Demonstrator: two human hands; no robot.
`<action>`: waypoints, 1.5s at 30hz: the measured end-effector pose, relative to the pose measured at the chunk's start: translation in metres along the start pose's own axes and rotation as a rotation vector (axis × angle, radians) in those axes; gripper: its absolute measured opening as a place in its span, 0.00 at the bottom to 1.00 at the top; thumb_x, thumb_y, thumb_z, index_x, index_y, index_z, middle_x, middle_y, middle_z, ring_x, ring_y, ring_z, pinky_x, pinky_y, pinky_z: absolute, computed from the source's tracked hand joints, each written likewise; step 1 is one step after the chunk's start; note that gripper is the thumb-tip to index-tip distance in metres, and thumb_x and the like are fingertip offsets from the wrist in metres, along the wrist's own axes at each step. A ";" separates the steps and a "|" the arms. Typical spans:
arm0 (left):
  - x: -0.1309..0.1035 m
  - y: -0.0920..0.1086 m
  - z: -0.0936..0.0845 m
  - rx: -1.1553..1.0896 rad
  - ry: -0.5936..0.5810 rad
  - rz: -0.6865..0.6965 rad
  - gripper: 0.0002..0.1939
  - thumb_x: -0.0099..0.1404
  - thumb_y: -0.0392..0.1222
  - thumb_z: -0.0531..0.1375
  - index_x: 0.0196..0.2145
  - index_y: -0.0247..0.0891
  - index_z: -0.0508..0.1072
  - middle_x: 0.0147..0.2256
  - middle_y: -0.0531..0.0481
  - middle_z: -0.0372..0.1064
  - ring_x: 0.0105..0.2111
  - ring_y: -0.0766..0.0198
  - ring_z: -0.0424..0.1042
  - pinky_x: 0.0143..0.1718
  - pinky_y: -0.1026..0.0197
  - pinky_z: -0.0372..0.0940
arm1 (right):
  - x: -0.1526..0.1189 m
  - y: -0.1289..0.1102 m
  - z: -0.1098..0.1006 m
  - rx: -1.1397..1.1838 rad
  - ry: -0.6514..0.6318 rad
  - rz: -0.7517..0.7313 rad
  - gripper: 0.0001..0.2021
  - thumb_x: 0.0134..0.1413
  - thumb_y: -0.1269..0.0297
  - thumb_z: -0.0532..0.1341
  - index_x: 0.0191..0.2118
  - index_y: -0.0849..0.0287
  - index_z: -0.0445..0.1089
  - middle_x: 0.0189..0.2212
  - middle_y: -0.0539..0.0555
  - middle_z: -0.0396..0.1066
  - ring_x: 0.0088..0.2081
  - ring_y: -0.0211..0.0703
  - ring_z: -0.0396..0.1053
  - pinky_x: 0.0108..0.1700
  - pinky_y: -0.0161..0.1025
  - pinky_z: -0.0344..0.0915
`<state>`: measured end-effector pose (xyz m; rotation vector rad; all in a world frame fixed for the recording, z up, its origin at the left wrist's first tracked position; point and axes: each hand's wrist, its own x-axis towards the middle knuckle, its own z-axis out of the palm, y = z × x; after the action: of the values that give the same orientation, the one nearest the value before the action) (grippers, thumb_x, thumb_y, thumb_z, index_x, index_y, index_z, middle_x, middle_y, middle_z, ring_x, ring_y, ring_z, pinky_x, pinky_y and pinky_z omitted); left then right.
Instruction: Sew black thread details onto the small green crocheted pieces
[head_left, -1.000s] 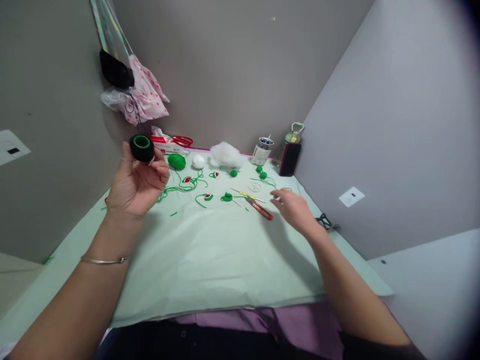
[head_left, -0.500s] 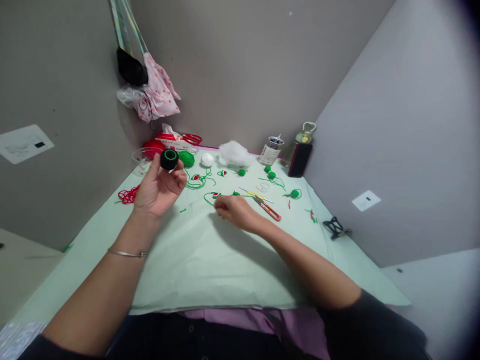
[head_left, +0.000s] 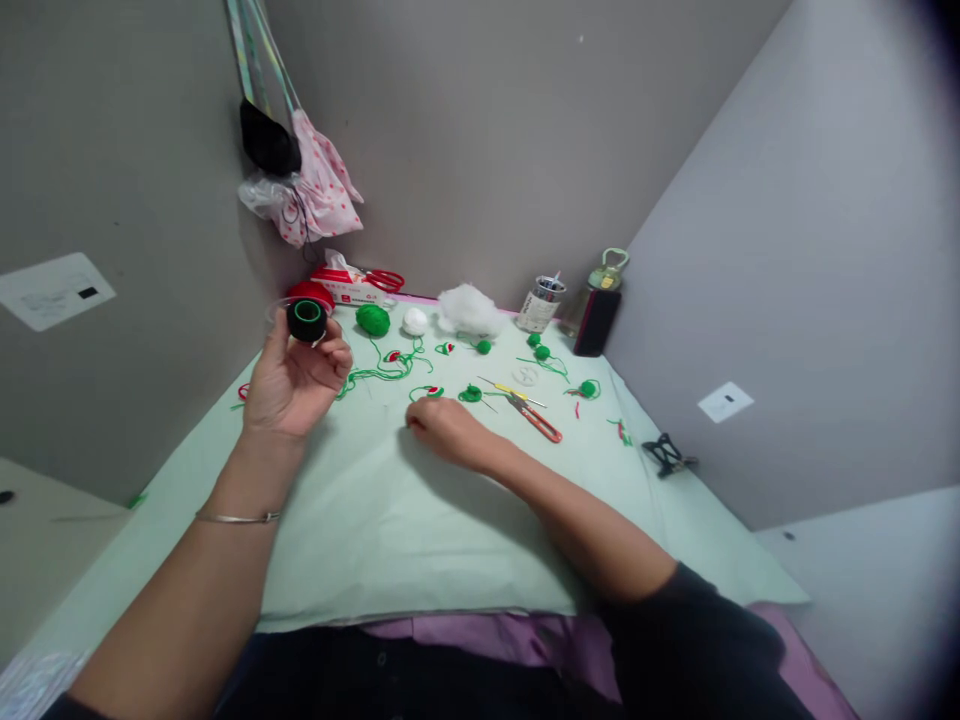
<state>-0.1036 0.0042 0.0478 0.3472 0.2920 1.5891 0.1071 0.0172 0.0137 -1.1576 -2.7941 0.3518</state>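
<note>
The right hand (head_left: 450,430), which was over by the orange-handled snips (head_left: 544,428) in the first frame, has crossed leftward and is now low over the middle of the worktop (head_left: 345,550). The left hand (head_left: 289,392) has shifted slightly left since the last frame, taking the black roll (head_left: 306,332) with it.

The left hand is raised, palm up, and grips the roll between thumb and fingers, its green-rimmed hole showing; the other fingers are loosely curled. The right hand's fingers are bent and drawn together beside a small red and green piece (head_left: 435,392); whether they pinch anything, I cannot tell.

Right of that piece are a green coil (head_left: 470,394), a yellow-handled hook (head_left: 511,391) and the snips. Farther back sit a green yarn ball (head_left: 373,320), a white ball (head_left: 415,321) and a heap of white stuffing (head_left: 471,310). Red scissors (head_left: 384,280) rest at the tissue box (head_left: 349,291). To the right, a pen can (head_left: 538,308) stands near a bottle (head_left: 607,275), with a phone (head_left: 598,322) upright against it.
</note>
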 end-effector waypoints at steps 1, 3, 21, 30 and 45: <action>0.000 0.000 0.001 0.000 0.001 0.002 0.17 0.72 0.54 0.56 0.37 0.37 0.74 0.31 0.48 0.73 0.24 0.70 0.68 0.27 0.67 0.69 | -0.015 0.012 -0.010 0.055 0.031 0.049 0.10 0.57 0.77 0.56 0.37 0.62 0.75 0.38 0.57 0.78 0.38 0.42 0.73 0.39 0.35 0.61; -0.001 -0.004 0.002 0.020 0.006 0.007 0.17 0.71 0.54 0.57 0.36 0.38 0.74 0.30 0.48 0.73 0.25 0.70 0.68 0.27 0.67 0.69 | -0.046 0.043 -0.030 0.137 0.111 0.172 0.10 0.56 0.76 0.58 0.37 0.60 0.76 0.36 0.54 0.78 0.36 0.40 0.72 0.39 0.35 0.61; -0.022 -0.095 -0.008 0.607 -0.075 -0.278 0.21 0.56 0.54 0.71 0.35 0.32 0.74 0.28 0.52 0.68 0.23 0.74 0.64 0.20 0.72 0.57 | -0.105 0.057 -0.071 0.406 0.690 0.043 0.08 0.61 0.63 0.62 0.44 0.57 0.75 0.41 0.55 0.77 0.41 0.44 0.74 0.47 0.42 0.69; -0.029 -0.105 -0.007 0.523 -0.032 -0.273 0.21 0.57 0.56 0.70 0.35 0.34 0.74 0.28 0.52 0.68 0.24 0.73 0.63 0.24 0.69 0.60 | -0.078 0.009 -0.021 0.412 0.611 -0.052 0.09 0.64 0.61 0.61 0.47 0.56 0.74 0.33 0.53 0.71 0.33 0.39 0.68 0.38 0.37 0.65; -0.034 -0.069 0.004 1.179 -0.495 -0.290 0.17 0.69 0.54 0.58 0.36 0.38 0.78 0.22 0.52 0.64 0.24 0.66 0.63 0.30 0.64 0.58 | -0.086 0.051 -0.032 1.343 0.710 0.246 0.11 0.51 0.57 0.67 0.33 0.60 0.76 0.20 0.47 0.68 0.22 0.32 0.59 0.26 0.32 0.60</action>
<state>-0.0376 -0.0265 0.0226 1.4955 0.8316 0.8479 0.2080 -0.0033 0.0322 -0.9068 -1.2576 1.2397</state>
